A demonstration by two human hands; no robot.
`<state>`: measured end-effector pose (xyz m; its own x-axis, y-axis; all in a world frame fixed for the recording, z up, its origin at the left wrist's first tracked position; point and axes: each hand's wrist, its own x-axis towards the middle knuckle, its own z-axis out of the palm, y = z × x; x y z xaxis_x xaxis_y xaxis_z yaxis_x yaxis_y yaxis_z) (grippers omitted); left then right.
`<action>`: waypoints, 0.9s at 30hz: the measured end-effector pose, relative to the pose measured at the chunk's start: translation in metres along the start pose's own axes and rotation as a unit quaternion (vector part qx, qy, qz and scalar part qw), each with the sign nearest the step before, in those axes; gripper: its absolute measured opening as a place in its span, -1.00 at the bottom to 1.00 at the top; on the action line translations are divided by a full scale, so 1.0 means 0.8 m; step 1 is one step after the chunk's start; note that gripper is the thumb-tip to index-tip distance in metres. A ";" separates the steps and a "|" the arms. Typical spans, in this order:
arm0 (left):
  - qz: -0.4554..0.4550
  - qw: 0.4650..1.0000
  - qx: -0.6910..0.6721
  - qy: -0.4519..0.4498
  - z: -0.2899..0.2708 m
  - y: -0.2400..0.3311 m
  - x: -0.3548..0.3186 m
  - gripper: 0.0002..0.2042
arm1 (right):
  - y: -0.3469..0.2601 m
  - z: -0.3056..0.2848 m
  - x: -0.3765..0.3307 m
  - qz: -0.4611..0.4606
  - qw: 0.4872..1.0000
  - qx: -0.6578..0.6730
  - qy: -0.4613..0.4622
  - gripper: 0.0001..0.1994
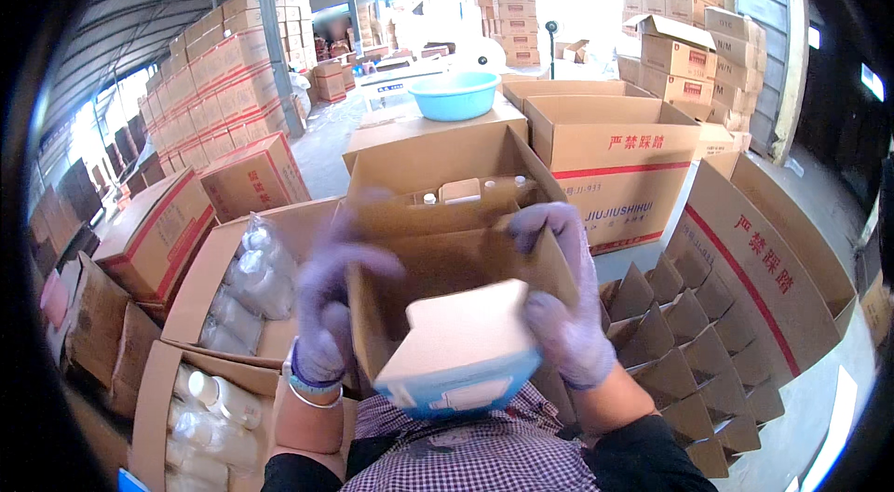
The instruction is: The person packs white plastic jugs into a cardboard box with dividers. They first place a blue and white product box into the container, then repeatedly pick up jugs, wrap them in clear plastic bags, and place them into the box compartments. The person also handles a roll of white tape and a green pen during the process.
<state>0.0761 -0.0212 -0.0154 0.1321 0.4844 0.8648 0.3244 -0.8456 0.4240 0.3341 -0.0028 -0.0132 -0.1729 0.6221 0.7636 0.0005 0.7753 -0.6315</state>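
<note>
Flanking the carton (447,273), the gloved hands are apart: right hand (570,315) clamped on its right wall, left hand (324,306) at its left wall, grip too blurred to tell. Neither hand is nearer. The carton lies before the torso, mouth upward, flap (456,334) toward the wearer; its long axis appears crosswise, hand to hand. Beyond: open box (400,161), basin (454,99). Right: dividers (668,324). Left: bagged bottles (261,283).

A packing warehouse is indicated: beyond the left hand (324,306), cartons (223,73) are stacked beneath a metal roof (177,3) supported by posts (269,26); beside the right hand (579,329), cardboard dividers (652,334) are set out; beside the left, bottles (233,404) are boxed.
</note>
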 end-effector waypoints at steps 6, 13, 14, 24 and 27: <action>-0.124 0.969 -0.201 -0.078 -0.001 -0.022 -0.014 -0.30 | 0.055 0.023 -0.020 0.034 0.917 0.358 0.173 -0.36; -0.286 0.937 0.117 -0.165 0.024 -0.031 0.024 -0.65 | 0.038 0.031 -0.022 -0.110 0.984 -0.130 -0.046 0.02; -0.280 0.931 0.134 -0.192 0.030 -0.035 0.024 -0.64 | 0.036 0.032 -0.022 -0.123 0.966 -0.216 -0.066 0.01; -0.235 0.970 0.033 0.059 0.072 -0.119 -0.045 -0.65 | 0.057 0.000 -0.013 -0.011 0.879 -0.360 -0.312 -0.28; -0.372 0.926 -0.057 0.020 0.076 -0.145 -0.086 -0.45 | 0.043 -0.002 -0.012 -0.047 0.870 -0.360 -0.334 -0.26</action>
<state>0.0866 0.0572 -0.1406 -0.1238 0.9357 0.3303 0.2107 -0.3005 0.9302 0.3372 0.0183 -0.0421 -0.7393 0.5369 0.4064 0.5303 0.8362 -0.1400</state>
